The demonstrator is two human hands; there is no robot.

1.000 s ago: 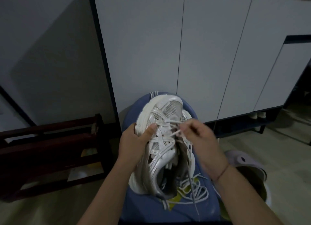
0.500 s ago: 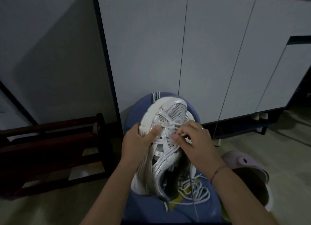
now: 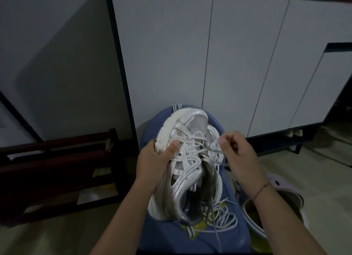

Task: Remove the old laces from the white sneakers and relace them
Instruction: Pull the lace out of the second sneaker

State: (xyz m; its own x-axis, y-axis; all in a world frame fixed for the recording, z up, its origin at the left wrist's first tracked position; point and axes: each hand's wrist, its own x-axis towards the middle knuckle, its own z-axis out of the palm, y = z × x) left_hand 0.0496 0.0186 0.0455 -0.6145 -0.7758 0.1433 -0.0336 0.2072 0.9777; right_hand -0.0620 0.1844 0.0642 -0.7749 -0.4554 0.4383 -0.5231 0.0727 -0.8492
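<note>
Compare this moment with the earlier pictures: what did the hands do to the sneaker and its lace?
The right hand, in against the lace rows half a second ago, has drawn out to the right, pinching a lace strand and pulling it away from the eyelets. The left hand still grips the sneaker by its side, thumb on the upper. The sneaker stays on the blue surface, loose laces below it.

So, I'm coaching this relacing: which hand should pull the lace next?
Probably the right hand: it pinches the lace by the eyelets, while the left hand grips the white sneaker steady.
</note>
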